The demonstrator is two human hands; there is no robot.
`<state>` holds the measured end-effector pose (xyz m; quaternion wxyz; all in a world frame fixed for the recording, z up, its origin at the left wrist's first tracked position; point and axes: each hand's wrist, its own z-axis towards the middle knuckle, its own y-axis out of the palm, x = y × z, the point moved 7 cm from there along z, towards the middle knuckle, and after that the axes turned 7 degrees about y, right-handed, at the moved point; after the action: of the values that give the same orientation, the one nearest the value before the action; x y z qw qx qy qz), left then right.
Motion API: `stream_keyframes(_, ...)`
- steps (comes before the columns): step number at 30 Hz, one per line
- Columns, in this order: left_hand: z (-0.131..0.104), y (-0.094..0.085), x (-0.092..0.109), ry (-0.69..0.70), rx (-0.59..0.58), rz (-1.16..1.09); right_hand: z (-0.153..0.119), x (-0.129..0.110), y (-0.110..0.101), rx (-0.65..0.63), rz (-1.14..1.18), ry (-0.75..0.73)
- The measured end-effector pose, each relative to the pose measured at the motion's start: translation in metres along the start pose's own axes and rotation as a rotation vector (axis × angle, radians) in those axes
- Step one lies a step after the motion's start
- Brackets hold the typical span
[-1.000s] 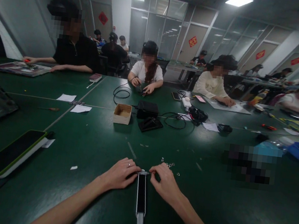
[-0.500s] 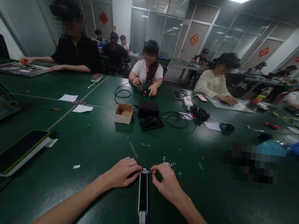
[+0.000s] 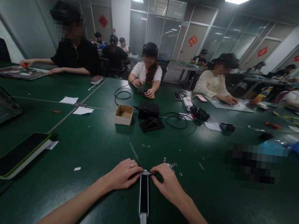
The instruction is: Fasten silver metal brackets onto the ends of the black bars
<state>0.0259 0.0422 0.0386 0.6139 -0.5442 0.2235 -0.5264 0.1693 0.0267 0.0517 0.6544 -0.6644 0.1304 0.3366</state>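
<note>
Green tabletop (image 3: 102, 139): left hand (image 3: 123, 174) and right hand (image 3: 167, 182), as before, mid-pinch on silvery piece (image 3: 146, 173).

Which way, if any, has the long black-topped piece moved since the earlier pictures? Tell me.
No: the long black-topped piece shows no visible shift against the small loose rings; only the view moved.

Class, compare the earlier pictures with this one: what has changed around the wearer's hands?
Nothing there visibly changed; only the camera's view shifted slightly. The left hand and right hand stay with fingertips at the small silvery piece by the black bar's far end; the shiny bits lie as before.
</note>
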Motion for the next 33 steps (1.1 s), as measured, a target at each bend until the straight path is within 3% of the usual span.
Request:
stream_keyframes(20, -0.003, 0.004, -0.002, 0.019, -0.022, -0.018, 0.001, 0.002, 0.009, 0.017, 0.051, -0.044)
stream_keyframes(33, -0.001, 0.002, 0.000, 0.044, 0.003, -0.022, 0.003, -0.005, 0.006, 0.042, -0.032, -0.176)
